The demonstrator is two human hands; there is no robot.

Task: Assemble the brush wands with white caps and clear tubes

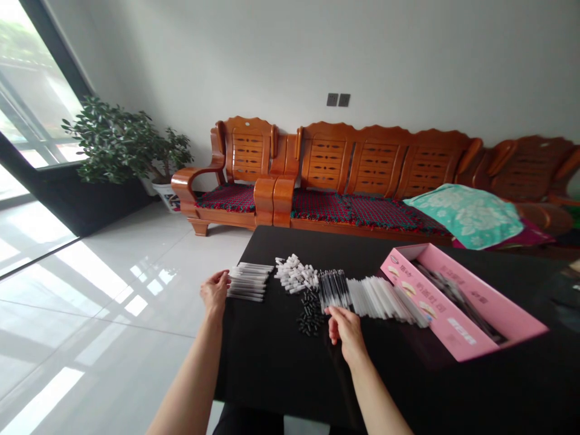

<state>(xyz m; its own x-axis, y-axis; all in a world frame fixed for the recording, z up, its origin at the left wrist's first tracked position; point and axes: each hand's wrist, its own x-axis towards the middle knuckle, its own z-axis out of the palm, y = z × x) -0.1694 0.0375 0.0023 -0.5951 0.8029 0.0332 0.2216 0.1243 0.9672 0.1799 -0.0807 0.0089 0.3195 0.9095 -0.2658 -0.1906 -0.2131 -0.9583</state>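
Note:
At the table's left edge, my left hand has its fingertips against the left ends of a row of white pens, fingers loosely bent and slightly apart. My right hand pinches the near end of a dark pen refill at the edge of the refill bundle, its other fingers curled. Between the hands lie a heap of short white pen parts and a heap of small black pen parts. Translucent white pen barrels are spread in a row right of the refills.
A pink cardboard box with dark contents stands open on the black table, to the right. Behind the table is a wooden sofa with a turquoise cloth. A potted plant stands at the left by the glass door.

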